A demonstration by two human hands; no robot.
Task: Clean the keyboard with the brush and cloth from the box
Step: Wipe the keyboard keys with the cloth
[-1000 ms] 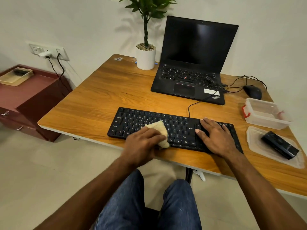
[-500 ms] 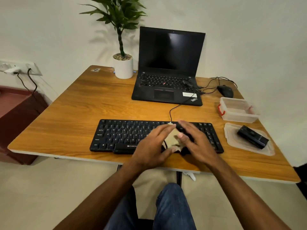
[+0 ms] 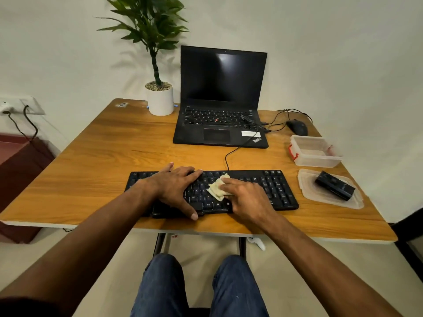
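Cloth (image 3: pixel 217 187) under right hand (image 3: pixel 246 197) fingertips, on keyboard (image 3: pixel 274 191).

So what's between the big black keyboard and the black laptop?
Mostly bare wooden table, in the head view. Only a thin black cable crosses it, from the black keyboard up to the black laptop.

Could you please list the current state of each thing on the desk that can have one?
Laptop: open, screen dark.
Box: open, looks empty.
Lid: off, flat beside the box, black item on it.
Cloth: bunched, pressed on the keyboard by the right hand.
Left hand: flat on the keyboard.
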